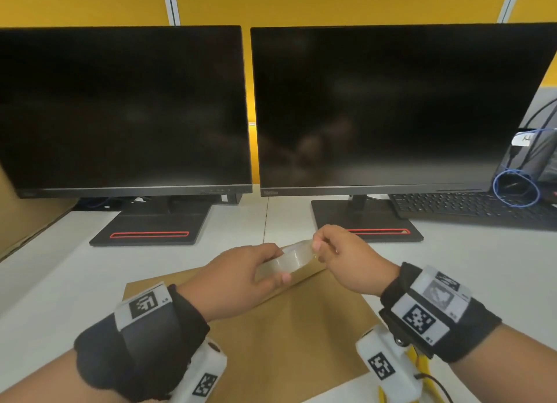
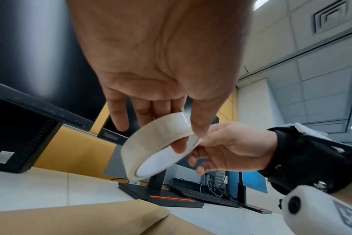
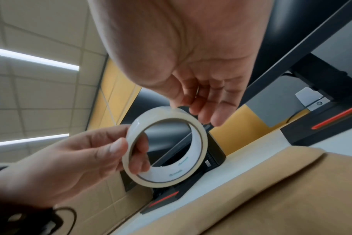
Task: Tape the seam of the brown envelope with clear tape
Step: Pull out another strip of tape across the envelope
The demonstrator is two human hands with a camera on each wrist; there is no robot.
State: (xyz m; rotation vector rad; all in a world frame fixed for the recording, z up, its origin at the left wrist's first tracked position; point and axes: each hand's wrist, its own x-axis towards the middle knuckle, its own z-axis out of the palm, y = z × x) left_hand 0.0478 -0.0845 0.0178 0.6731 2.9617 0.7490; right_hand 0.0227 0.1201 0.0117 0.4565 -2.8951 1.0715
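The brown envelope lies flat on the white desk, in front of me and under both hands. Above its far edge I hold a roll of clear tape in the air. My left hand grips the roll, thumb on the outside and a finger through the core. My right hand pinches the roll's outer wrap at its right side. The left wrist view shows the roll tilted, with the envelope below it. In the right wrist view the roll faces the camera as a ring above the envelope.
Two dark monitors stand close behind on black stands with red stripes. A black keyboard and a blue cable loop lie at the back right. Brown cardboard borders the desk's left.
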